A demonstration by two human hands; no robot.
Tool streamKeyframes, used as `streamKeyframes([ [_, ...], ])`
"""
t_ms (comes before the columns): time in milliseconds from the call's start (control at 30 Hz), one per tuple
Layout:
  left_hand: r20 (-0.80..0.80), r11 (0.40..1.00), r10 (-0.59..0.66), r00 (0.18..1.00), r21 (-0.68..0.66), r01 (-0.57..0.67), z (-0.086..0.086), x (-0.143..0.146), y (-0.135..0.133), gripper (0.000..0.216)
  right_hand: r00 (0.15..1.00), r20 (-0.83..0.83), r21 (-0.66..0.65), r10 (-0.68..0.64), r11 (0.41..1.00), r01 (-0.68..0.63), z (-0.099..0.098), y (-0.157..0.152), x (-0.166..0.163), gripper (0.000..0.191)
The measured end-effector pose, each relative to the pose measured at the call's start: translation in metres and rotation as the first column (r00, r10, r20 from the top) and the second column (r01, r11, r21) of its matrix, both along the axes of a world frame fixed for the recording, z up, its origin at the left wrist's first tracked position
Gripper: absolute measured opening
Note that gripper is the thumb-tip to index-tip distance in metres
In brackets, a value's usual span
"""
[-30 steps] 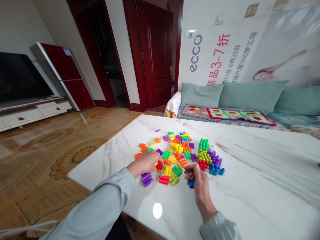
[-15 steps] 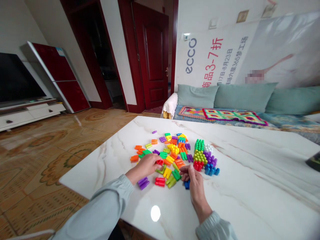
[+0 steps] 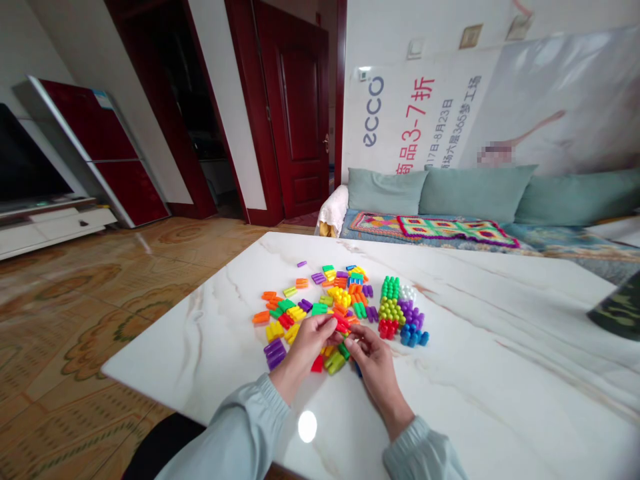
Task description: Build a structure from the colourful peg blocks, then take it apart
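Two bare hands meet at the lower centre of the frame, over a white marble-patterned table (image 3: 500, 373). The left hand (image 3: 311, 341) and the right hand (image 3: 374, 359), both in pale grey-green sleeves, bring their fingertips together on a small red plastic peg block (image 3: 343, 325). Thumb and forefinger of each hand curl in a pinch. The piece is tiny and partly covered, so the right hand's exact grip is hard to make out.

The hands hold it over the near edge of a scattered pile of bright plastic peg blocks (image 3: 330, 293) in orange, yellow, green, purple and blue, spread across the table's middle. Just left of the left hand lies a purple double block (image 3: 275, 353). Just right of the pile sits a joined cluster of studded blocks (image 3: 400, 310) in green, white, yellow, purple, red and blue.

A camouflage-patterned object (image 3: 617, 310) shows at the right edge. Along the upper right runs a teal-cushioned sofa (image 3: 475, 193) with a colourful crocheted blanket (image 3: 435, 228).
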State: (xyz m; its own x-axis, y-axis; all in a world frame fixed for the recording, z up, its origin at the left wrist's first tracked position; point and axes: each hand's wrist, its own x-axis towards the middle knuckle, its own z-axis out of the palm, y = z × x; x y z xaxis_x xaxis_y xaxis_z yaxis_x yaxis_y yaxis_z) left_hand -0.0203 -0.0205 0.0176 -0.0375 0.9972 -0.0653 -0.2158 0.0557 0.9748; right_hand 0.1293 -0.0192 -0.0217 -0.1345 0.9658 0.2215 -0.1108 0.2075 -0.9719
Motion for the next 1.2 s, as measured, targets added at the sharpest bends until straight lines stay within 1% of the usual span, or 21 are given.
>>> streamKeyframes([
  [133, 0.013, 1.000, 0.007, 1.000, -0.002, -0.007, 0.000, 0.006, -0.005, 0.052, 0.999, 0.016, -0.007, -0.028, 1.000, 0.028, -0.002, 0.000, -0.001, 0.039],
  [233, 0.011, 1.000, 0.000, 1.000, -0.002, 0.001, -0.001, 0.010, -0.010, 0.052, 1.000, 0.026, 0.008, -0.004, 1.000, 0.004, 0.000, 0.000, -0.001, 0.036],
  [333, -0.016, 1.000, 0.010, 1.000, -0.014, -0.010, -0.002, 0.010, -0.013, 0.054, 1.000, -0.001, 0.013, 0.025, 1.000, -0.025, 0.004, -0.001, -0.001, 0.033],
  [400, -0.120, 1.000, 0.009, 0.993, 0.006, -0.008, -0.001, 0.009, -0.015, 0.052, 0.999, -0.040, -0.007, 0.025, 1.000, -0.025, 0.006, -0.002, -0.001, 0.034],
  [433, -0.215, 0.999, 0.010, 0.977, 0.048, 0.000, 0.000, 0.007, -0.016, 0.049, 0.998, -0.061, -0.020, 0.016, 1.000, -0.017, 0.007, -0.002, 0.000, 0.034],
  [500, -0.433, 0.980, 0.054, 0.900, 0.195, 0.035, 0.000, 0.005, -0.018, 0.040, 0.995, -0.101, -0.043, -0.027, 0.999, 0.023, 0.008, -0.002, 0.001, 0.035],
  [567, -0.584, 0.937, 0.127, 0.802, 0.337, 0.097, -0.003, 0.004, -0.021, 0.028, 0.986, -0.129, -0.041, -0.109, 0.994, 0.104, 0.007, -0.002, 0.003, 0.035],
  [633, -0.643, 0.905, 0.172, 0.746, 0.402, 0.138, -0.009, 0.004, -0.025, 0.021, 0.970, -0.115, -0.008, -0.212, 0.977, 0.213, 0.005, -0.002, 0.006, 0.034],
  [700, -0.666, 0.894, 0.188, 0.722, 0.421, 0.155, -0.017, 0.005, -0.028, 0.021, 0.948, -0.059, 0.053, -0.313, 0.947, 0.316, 0.004, -0.002, 0.009, 0.032],
  [800, -0.671, 0.880, 0.209, 0.711, 0.447, 0.163, -0.026, 0.005, -0.030, 0.022, 0.903, 0.013, 0.146, -0.430, 0.894, 0.424, 0.005, -0.003, 0.016, 0.031],
  [867, -0.672, 0.875, 0.216, 0.709, 0.455, 0.164, -0.029, 0.005, -0.030, 0.022, 0.864, 0.057, 0.190, -0.501, 0.855, 0.483, 0.005, -0.006, 0.025, 0.031],
  [967, -0.669, 0.872, 0.217, 0.711, 0.461, 0.167, -0.031, 0.004, -0.028, 0.024, 0.749, 0.207, 0.286, -0.629, 0.771, 0.569, 0.003, -0.011, 0.042, 0.030],
  [1033, -0.668, 0.870, 0.210, 0.714, 0.461, 0.176, -0.032, 0.003, -0.028, 0.025, 0.647, 0.340, 0.368, -0.682, 0.730, 0.576, 0.000, -0.013, 0.053, 0.027],
  [1133, -0.671, 0.868, 0.205, 0.713, 0.461, 0.185, -0.033, 0.002, -0.026, 0.025, 0.527, 0.500, 0.438, -0.687, 0.726, 0.531, -0.007, -0.013, 0.062, 0.027],
  [1200, -0.675, 0.865, 0.208, 0.707, 0.464, 0.189, -0.034, 0.002, -0.026, 0.026, 0.490, 0.550, 0.450, -0.677, 0.734, 0.509, -0.011, -0.011, 0.064, 0.029],
])
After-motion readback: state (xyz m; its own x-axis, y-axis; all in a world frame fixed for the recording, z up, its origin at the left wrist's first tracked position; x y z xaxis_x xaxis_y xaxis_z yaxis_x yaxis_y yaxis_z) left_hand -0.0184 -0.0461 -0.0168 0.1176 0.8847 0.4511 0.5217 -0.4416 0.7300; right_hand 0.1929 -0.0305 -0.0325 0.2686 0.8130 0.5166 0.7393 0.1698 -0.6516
